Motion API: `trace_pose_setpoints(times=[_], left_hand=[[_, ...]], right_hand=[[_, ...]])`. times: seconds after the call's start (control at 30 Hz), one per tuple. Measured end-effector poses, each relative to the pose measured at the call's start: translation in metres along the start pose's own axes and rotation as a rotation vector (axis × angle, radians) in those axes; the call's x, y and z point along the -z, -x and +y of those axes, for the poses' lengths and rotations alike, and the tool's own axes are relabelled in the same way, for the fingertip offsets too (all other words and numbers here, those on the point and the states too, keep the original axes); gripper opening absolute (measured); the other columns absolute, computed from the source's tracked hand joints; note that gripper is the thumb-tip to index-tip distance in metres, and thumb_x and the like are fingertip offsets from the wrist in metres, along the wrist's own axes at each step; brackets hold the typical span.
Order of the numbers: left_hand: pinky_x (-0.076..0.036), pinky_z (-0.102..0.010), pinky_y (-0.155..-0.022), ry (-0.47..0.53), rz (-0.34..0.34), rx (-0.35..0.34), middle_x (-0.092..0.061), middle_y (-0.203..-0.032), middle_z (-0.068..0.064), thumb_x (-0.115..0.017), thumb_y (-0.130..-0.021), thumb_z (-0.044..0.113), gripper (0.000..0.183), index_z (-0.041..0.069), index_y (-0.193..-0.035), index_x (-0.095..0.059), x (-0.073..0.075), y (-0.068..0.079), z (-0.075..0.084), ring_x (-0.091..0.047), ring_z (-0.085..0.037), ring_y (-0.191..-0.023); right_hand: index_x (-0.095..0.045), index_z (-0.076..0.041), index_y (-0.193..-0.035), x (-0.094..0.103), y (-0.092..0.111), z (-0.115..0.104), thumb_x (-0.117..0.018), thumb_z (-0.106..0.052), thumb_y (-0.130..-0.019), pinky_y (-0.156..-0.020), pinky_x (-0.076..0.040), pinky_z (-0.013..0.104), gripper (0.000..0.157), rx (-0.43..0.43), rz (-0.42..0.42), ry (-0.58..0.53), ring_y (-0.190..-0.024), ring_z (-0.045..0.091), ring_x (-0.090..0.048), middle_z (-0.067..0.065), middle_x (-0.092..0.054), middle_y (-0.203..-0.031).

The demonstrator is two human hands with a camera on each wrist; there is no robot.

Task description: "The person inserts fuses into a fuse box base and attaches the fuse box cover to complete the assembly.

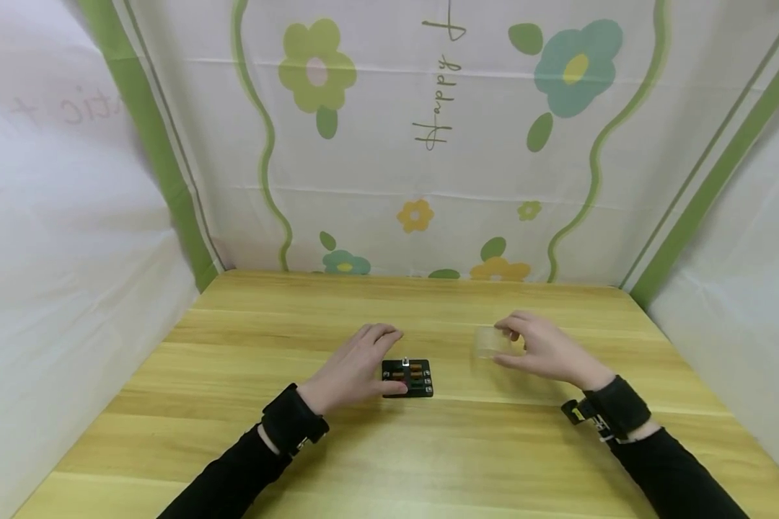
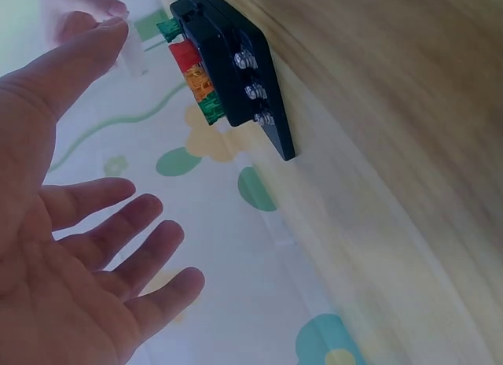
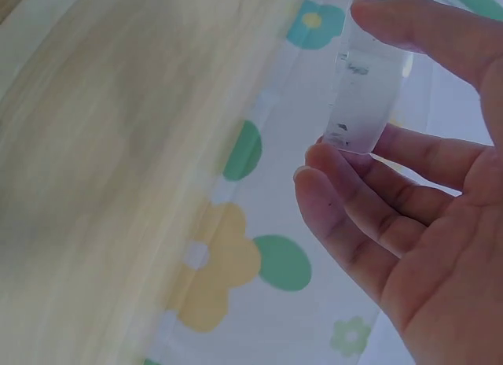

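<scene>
A black fuse block [image 1: 419, 390] with red, orange and green blade fuses and silver screw terminals lies flat on the table. My left hand [image 1: 350, 369] is right at its left side, thumb and fingers spread apart and holding nothing. In the left wrist view, the fuse block [image 2: 218, 52] shows beyond that hand's [image 2: 47, 282] thumb. Right of the block, my right hand [image 1: 550, 355] pinches a clear plastic cover [image 1: 487, 342] between thumb and fingers. The right wrist view shows the cover [image 3: 365, 94] as a box shape, apart from the tabletop.
The wood-grain table [image 1: 389, 461] extends around both hands. A flower-print cloth [image 1: 389, 166] hangs behind its far edge, and white cloth sides [image 1: 71, 216] enclose it left and right. Black straps with small cameras sit on both wrists.
</scene>
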State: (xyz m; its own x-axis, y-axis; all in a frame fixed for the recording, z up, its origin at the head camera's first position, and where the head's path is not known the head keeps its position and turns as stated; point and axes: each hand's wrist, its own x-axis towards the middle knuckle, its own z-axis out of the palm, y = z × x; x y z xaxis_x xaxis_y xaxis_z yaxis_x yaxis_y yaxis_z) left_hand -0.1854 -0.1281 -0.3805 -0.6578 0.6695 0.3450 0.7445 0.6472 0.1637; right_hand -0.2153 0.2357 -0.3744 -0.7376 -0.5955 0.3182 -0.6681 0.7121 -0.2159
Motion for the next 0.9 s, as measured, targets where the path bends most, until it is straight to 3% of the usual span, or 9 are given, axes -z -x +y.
trace_pose_setpoints(times=[0.9], left_hand=[[-0.029,-0.031,-0.102,0.010,0.015,-0.032,-0.042,-0.140,-0.008,-0.063,-0.083,0.058,0.081,0.004,-0.141,-0.042,0.006,-0.003,0.007,-0.039,-0.021,-0.127]], right_hand=[[-0.061,-0.009,-0.117,-0.021,-0.038,-0.071,-0.072,-0.045,-0.081,-0.071,-0.044,0.024,0.052,0.193,0.022,-0.032,-0.086,0.011,-0.055,-0.005,-0.056,-0.101]])
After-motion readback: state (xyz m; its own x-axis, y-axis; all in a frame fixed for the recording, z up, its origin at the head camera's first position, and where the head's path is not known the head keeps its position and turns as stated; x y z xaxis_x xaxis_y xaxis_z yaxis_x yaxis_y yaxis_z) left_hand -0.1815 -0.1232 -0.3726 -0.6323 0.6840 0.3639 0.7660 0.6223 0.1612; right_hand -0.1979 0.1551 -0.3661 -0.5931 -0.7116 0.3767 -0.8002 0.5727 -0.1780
